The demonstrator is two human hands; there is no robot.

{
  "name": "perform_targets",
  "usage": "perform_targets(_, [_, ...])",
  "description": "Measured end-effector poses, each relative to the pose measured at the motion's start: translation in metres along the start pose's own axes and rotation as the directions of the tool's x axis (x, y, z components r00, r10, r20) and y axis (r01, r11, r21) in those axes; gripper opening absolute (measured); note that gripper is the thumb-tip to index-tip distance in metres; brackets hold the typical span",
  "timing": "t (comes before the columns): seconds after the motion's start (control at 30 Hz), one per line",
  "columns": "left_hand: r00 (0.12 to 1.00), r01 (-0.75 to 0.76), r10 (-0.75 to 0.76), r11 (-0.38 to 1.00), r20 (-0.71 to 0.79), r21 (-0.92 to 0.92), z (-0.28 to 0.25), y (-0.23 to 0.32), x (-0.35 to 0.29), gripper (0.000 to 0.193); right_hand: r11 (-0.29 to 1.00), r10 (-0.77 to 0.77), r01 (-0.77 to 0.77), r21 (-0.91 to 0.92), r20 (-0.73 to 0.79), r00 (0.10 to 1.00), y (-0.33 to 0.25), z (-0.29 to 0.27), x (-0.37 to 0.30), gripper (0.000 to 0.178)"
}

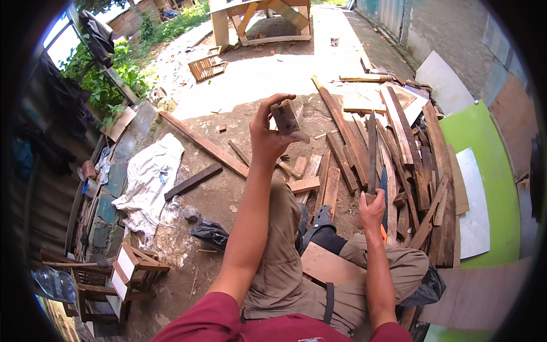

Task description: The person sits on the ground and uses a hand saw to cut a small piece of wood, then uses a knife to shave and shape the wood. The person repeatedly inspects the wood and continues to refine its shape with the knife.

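Raised in front of me, my left hand (275, 126) grips a small dark wooden block (285, 117) between thumb and fingers. My right hand (371, 212) is wrapped round the handle of a long, narrow, dark flat tool (372, 151), which points away from me. Whether it is a file or a knife I cannot tell. Just right of that hand is a blue, blade-like thing (384, 191) with an orange part. A flat wooden board (331, 264) rests across my lap. On the ground beyond my legs are several short wood pieces (304, 184).
A pile of planks (423, 165) fills the right side, beside a green panel (476, 142). White cloth (149, 179) lies at the left, near a small wooden frame (122, 276). Long timber (205, 142) crosses the ground. A wooden table (273, 40) stands far ahead.
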State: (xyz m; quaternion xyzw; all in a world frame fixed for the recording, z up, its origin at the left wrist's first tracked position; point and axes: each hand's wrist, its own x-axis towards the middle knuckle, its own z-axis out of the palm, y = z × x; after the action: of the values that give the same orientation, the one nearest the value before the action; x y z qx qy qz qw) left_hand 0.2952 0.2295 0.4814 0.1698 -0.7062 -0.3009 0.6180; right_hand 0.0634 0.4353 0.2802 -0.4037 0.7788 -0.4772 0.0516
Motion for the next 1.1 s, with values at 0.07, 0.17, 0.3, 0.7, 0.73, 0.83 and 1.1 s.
perform_targets(0.07, [0.998,0.060,-0.059,0.998,0.036,-0.015,0.002,0.002,-0.001,0.095,0.980,-0.008,0.020,0.197,-0.058,0.998,-0.070,-0.012,0.001,0.032])
perform_targets(0.17, [0.990,0.038,-0.036,0.999,0.133,-0.007,0.009,0.004,0.002,0.094,0.893,-0.076,0.085,0.443,-0.038,0.996,-0.157,-0.026,-0.010,0.034])
perform_targets(0.3, [0.986,0.038,-0.013,0.988,0.165,-0.152,0.026,0.005,-0.001,0.082,0.836,-0.196,0.210,0.507,-0.082,0.977,-0.219,-0.025,-0.015,0.048])
perform_targets(0.7, [0.963,-0.053,0.071,0.996,0.262,-0.075,0.042,-0.002,0.002,0.093,0.764,-0.526,0.542,0.349,-0.148,0.837,-0.233,-0.013,0.016,0.056])
perform_targets(0.73, [0.961,-0.020,0.045,0.995,0.273,-0.093,0.042,-0.003,0.001,0.096,0.760,-0.535,0.554,0.339,-0.157,0.830,-0.232,-0.012,0.016,0.056])
perform_targets(0.83, [0.952,0.067,-0.041,0.995,0.303,-0.079,0.039,-0.001,-0.001,0.103,0.759,-0.548,0.569,0.315,-0.162,0.821,-0.230,-0.009,0.016,0.057])
perform_targets(1.1, [0.948,0.077,-0.046,0.993,0.314,-0.086,0.036,0.007,0.001,0.117,0.787,-0.537,0.568,0.242,-0.185,0.823,-0.230,0.002,0.016,0.071])
